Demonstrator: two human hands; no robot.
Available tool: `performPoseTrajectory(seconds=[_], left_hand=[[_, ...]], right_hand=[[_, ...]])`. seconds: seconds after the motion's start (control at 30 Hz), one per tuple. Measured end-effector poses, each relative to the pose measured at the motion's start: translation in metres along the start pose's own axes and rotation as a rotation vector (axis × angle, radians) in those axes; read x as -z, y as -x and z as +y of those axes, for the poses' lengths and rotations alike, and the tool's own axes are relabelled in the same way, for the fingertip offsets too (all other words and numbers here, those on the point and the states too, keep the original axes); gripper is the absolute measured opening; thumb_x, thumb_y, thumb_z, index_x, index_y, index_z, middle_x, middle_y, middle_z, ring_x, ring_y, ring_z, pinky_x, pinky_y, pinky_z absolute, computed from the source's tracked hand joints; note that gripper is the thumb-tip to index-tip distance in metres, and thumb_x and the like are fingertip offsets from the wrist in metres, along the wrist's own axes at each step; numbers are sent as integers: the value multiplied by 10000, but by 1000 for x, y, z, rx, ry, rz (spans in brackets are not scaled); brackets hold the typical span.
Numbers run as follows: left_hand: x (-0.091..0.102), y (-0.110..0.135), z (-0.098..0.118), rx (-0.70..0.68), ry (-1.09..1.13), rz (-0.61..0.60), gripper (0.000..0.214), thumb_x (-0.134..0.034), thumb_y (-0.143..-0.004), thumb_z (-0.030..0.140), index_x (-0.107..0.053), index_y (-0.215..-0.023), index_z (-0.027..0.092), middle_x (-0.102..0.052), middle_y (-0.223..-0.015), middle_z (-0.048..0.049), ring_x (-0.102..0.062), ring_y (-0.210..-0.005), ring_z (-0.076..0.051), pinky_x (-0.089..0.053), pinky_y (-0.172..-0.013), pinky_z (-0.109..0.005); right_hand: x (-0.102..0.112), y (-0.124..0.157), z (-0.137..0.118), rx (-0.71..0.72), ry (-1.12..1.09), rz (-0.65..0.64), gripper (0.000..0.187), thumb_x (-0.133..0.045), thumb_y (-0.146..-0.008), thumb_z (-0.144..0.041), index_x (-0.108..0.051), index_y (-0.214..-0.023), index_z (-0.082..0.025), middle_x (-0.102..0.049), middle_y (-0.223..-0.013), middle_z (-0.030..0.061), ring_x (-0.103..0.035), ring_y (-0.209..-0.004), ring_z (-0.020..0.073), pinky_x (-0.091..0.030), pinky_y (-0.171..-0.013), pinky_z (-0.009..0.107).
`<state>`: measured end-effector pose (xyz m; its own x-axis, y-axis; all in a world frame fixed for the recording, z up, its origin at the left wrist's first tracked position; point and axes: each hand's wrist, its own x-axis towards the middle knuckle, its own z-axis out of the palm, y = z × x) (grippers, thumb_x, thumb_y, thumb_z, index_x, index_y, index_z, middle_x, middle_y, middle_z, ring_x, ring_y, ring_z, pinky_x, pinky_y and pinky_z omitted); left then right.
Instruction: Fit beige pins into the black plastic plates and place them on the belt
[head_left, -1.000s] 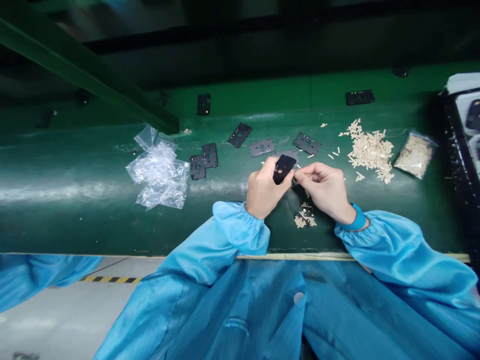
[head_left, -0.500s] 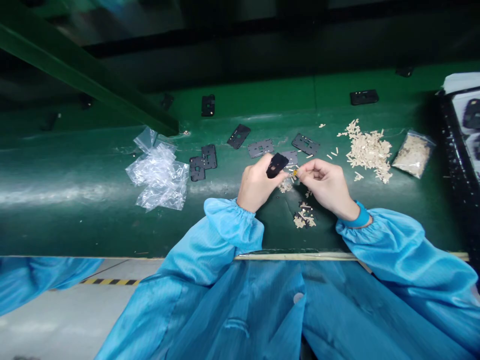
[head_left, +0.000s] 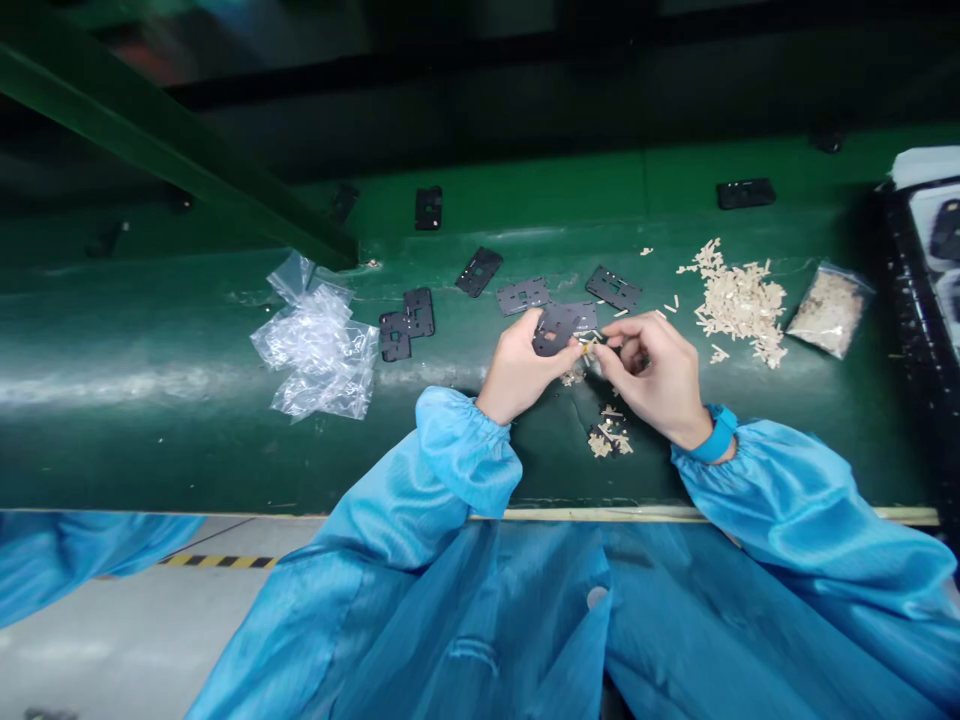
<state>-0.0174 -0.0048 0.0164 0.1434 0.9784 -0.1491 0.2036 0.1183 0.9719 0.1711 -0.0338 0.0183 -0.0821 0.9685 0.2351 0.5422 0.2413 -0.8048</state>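
Observation:
My left hand (head_left: 517, 372) pinches a small black flat plate (head_left: 553, 330) just above the green belt (head_left: 187, 400). My right hand (head_left: 654, 378) is closed beside it, its fingertips pinching a tiny beige piece (head_left: 584, 346) against the plate's edge. The two hands nearly touch. A little heap of beige and dark bits (head_left: 609, 436) lies on the belt just below my right hand. Both arms are in blue sleeves.
Several black plates (head_left: 523, 295) lie scattered on the belt behind my hands. A pile of beige pieces (head_left: 739, 300) and a small bag of them (head_left: 829, 307) sit at the right. Crumpled clear bags (head_left: 319, 340) lie left. A dark tray (head_left: 930, 250) stands at the far right edge.
The plate in my left hand has tipped down flatter and lower toward the belt. My right hand has closed in on its edge with the beige piece.

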Motion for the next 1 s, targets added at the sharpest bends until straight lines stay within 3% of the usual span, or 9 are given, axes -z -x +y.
performPoseTrajectory(seconds=[0.07,0.17,0.4,0.57,0.67,0.77,0.9,1.0], left_hand=[[0,0,0,-8,20,-2,190,-739,-774,197,-617,-916,165,-699,-842,-3,-642,-738,-126,-538,-704,-252],[-1,2,-1,-1,27,-5,174,-737,-775,199,-609,-889,170,-687,-813,4,-626,-699,-120,-533,-670,-247],[-4,5,-3,-57,-74,-1,199,-725,-788,218,-616,-952,186,-702,-838,4,-630,-727,-129,-523,-690,-252],[5,7,-1,-213,-284,46,260,-751,-852,258,-636,-1079,207,-754,-934,-4,-689,-772,-131,-546,-764,-255],[13,6,-3,-418,-365,58,366,-802,-851,348,-637,-1152,222,-769,-993,-16,-691,-747,-115,-555,-786,-246],[19,4,-8,-572,-435,67,411,-785,-842,480,-664,-1138,222,-763,-1013,-40,-712,-809,-137,-562,-832,-269],[20,4,-12,-612,-424,55,463,-762,-825,551,-674,-1137,221,-762,-1004,-53,-730,-864,-160,-569,-824,-286],[19,5,-14,-636,-391,55,482,-771,-815,556,-664,-1148,224,-765,-1015,-53,-731,-846,-153,-573,-796,-285]], right_hand=[[0,2,2,109,43,-10,110,-671,-933,-260,-717,-1026,-224,-701,-889,53,-546,-616,144,-479,-624,307],[-2,5,4,165,81,-60,115,-639,-956,-248,-726,-1029,-232,-723,-892,61,-577,-645,158,-486,-633,311],[-3,2,1,132,101,-16,97,-619,-947,-232,-700,-893,-229,-664,-756,21,-547,-584,143,-450,-572,294],[6,-9,8,15,129,54,186,-616,-929,-216,-629,-743,-217,-583,-666,6,-490,-561,145,-400,-570,308],[10,-12,11,-9,89,-43,216,-651,-932,-260,-625,-724,-207,-554,-658,0,-479,-584,140,-381,-586,305],[12,-13,7,-140,-153,-169,127,-706,-910,-321,-688,-902,-196,-608,-767,9,-506,-614,127,-401,-581,279],[15,-13,-2,-447,-611,-474,343,-709,-912,-495,-669,-799,-174,-595,-679,-11,-419,-510,82,-301,-475,239],[15,-13,-8,-602,-854,-598,405,-733,-884,-534,-649,-746,-163,-503,-569,-47,-334,-466,67,-231,-451,237]])
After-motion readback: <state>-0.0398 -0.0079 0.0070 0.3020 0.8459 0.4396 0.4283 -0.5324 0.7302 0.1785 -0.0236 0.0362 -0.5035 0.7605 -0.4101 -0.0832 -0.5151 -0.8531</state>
